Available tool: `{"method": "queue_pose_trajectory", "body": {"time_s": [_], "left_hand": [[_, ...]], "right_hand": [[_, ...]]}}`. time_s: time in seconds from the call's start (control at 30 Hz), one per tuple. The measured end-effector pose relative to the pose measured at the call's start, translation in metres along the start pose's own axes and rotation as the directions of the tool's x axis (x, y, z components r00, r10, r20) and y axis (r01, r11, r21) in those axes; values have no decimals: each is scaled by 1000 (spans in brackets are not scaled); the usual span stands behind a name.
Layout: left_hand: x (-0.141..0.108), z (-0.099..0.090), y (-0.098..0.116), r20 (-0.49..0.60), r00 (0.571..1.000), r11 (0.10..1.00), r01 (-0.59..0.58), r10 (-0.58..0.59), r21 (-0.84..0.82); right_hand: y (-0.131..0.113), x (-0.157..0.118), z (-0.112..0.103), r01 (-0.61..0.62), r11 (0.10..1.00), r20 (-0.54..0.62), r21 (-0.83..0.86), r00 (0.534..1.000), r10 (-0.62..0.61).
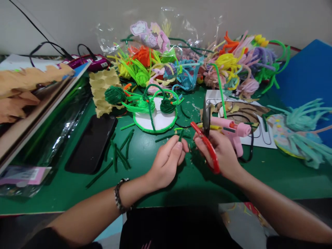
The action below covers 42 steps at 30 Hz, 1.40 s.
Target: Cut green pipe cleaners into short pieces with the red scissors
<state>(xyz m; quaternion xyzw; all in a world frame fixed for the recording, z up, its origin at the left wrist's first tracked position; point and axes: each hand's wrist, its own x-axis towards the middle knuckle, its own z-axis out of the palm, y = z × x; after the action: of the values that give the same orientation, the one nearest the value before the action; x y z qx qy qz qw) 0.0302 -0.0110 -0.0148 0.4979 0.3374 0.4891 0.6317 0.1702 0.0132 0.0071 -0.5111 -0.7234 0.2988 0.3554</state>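
Note:
My left hand (168,160) is closed, with a short dark green pipe cleaner (181,135) pinched between thumb and fingers. My right hand (223,152) grips red-handled scissors (206,143), their dark blades pointing up and away from me. Beyond both hands lies a white disc (162,121) edged in bright green pipe cleaner, with green pipe-cleaner bundles on its far side. A pink glue gun (237,133) rests just past my right hand, partly hidden by it. Cut dark green pipe-cleaner pieces (120,155) lie to the left of my left hand.
A black phone (90,145) lies at left, near stacked boards and plastic sleeves (52,138). Colourful pipe-cleaner figures (186,74) crowd the back, under clear plastic in part. A purple power strip (85,62) sits back left; a blue board (306,76) stands at right.

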Motion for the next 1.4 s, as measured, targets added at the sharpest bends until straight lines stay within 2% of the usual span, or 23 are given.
{"method": "queue_pose_trajectory", "body": {"time_s": [0.07, 0.17, 0.3, 0.43, 0.57, 0.77, 1.0, 1.2, 1.4], "left_hand": [[1, 0, 1, 9, 999, 995, 39, -38, -90], [2, 1, 1, 48, 994, 972, 108, -101, -206], [2, 0, -1, 96, 990, 938, 127, -101, -324], [1, -1, -3, 134, 990, 922, 98, -50, -374], [1, -2, -3, 176, 983, 919, 113, -49, -378], [1, -2, -2, 211, 972, 931, 167, -101, -324], [-2, 0, -2, 277, 956, 950, 173, -98, -261], [-2, -1, 0, 194, 978, 957, 125, -74, -264], [0, -1, -1, 163, 985, 966, 94, -56, -240]], "right_hand": [[8, -4, -1, 108, 970, -14, -220, 993, -114], [19, -8, -2, 224, 836, -19, -501, 963, -269], [23, -9, -2, 313, 694, 31, -649, 922, -386], [21, -11, 2, 297, 678, 35, -672, 928, -371], [21, -13, 5, 314, 667, 38, -675, 919, -393], [21, -14, 7, 318, 621, 32, -716, 904, -427], [22, -14, 6, 329, 569, 32, -754, 883, -468], [20, -12, 6, 373, 561, 64, -739, 868, -493], [22, -12, 4, 387, 554, 81, -737, 864, -497]]}}
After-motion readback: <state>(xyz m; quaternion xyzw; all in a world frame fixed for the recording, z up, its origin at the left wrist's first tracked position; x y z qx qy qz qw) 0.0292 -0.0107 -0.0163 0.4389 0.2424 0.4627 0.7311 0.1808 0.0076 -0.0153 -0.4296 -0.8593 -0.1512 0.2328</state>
